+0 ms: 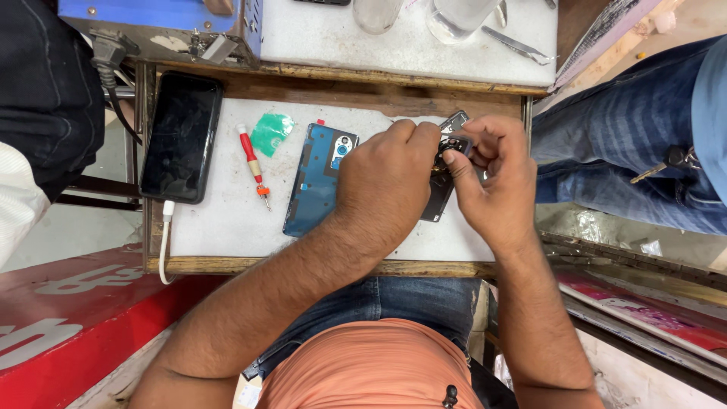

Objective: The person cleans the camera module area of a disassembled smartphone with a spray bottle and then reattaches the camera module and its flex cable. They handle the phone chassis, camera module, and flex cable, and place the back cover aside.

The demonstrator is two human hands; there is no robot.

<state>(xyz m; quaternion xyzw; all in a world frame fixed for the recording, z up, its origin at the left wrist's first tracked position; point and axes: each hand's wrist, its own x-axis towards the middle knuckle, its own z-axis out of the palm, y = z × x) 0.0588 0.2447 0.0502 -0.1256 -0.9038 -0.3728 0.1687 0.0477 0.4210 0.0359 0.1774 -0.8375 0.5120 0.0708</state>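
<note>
A dark phone [438, 198] is held at mid-bench [227, 227], mostly hidden under both hands. The left hand [382, 185] is pressed on it, fingers curled closed. The right hand [492, 182] is pinched on a small dark part [455, 143] at its top. Just left lie a blue back cover [318, 178], a red screwdriver [254, 163] and a black phone [180, 136].

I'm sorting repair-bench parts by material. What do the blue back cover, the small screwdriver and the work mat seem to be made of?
Blue back cover: probably plastic or glass; a smooth, flat sheet with camera cut-outs.
Small screwdriver: red handle looks like plastic, the thin shaft like metal.
Work mat: white, matt, slightly grainy, perhaps foam or rubber; hard to tell.
</note>
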